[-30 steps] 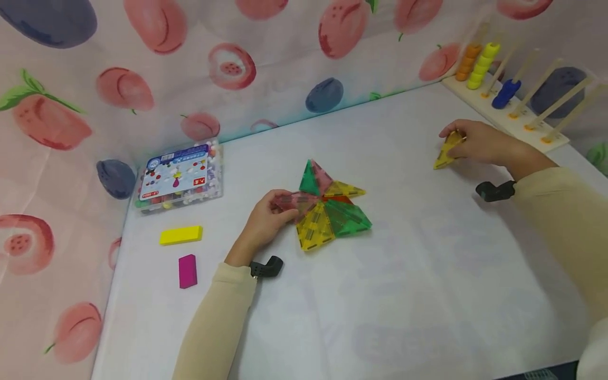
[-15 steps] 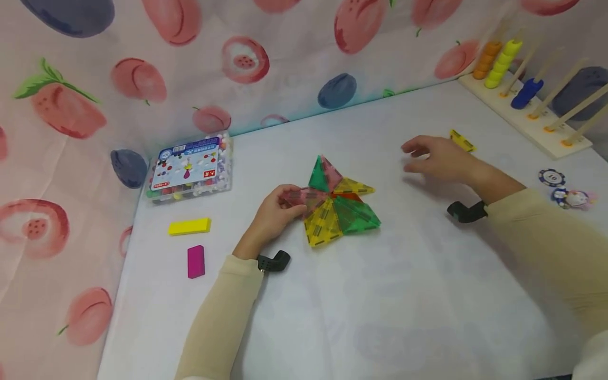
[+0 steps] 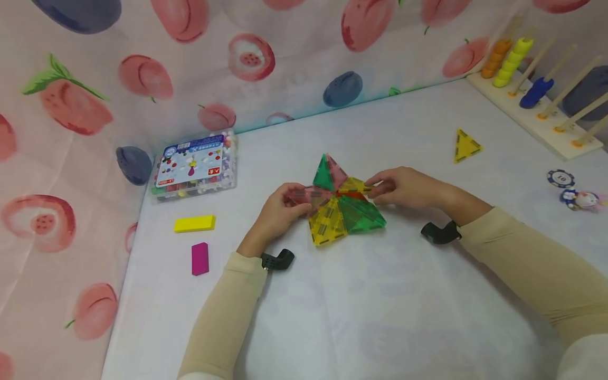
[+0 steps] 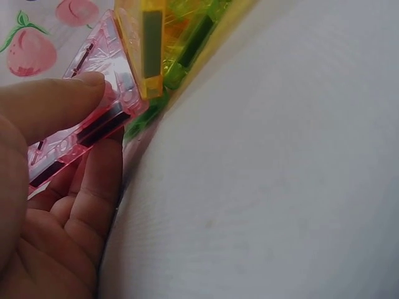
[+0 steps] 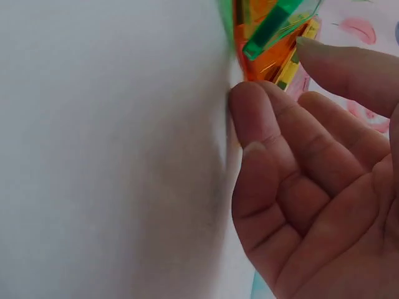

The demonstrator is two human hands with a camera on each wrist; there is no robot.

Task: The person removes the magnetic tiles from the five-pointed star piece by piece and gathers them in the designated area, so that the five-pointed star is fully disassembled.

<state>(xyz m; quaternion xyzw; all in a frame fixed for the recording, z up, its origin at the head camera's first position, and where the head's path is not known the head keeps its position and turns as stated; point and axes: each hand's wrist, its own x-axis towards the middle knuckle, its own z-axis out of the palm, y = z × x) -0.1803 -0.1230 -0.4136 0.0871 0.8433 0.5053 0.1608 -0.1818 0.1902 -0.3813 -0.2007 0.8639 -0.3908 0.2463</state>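
My left hand (image 3: pixel 279 210) pinches a translucent pink triangular magnetic tile (image 4: pixel 103 115), thumb on one face and fingers behind it. That tile belongs to a star-like cluster of magnetic tiles in the middle of the table, with a yellow tile (image 3: pixel 328 224), green tiles (image 3: pixel 363 215) and an orange-red one (image 5: pixel 265 56). On the cluster's right side, my right hand (image 3: pixel 408 189) has its fingertips right at the tip of a yellow triangular tile (image 3: pixel 353 186). In the right wrist view the thumb and fingers are spread apart around that tile's edge.
A loose yellow triangle tile (image 3: pixel 467 146) lies at the right, near a bead abacus (image 3: pixel 532 119), a poker chip (image 3: pixel 560 178) and a small figurine (image 3: pixel 581 200). On the left are a clear box of beads (image 3: pixel 195 166), a yellow block (image 3: pixel 194 224) and a magenta block (image 3: pixel 200 258).
My right hand has let go of a yellow triangle tile, which now lies flat near the abacus, and has moved left to the cluster. My left hand keeps its hold on the pink tile.
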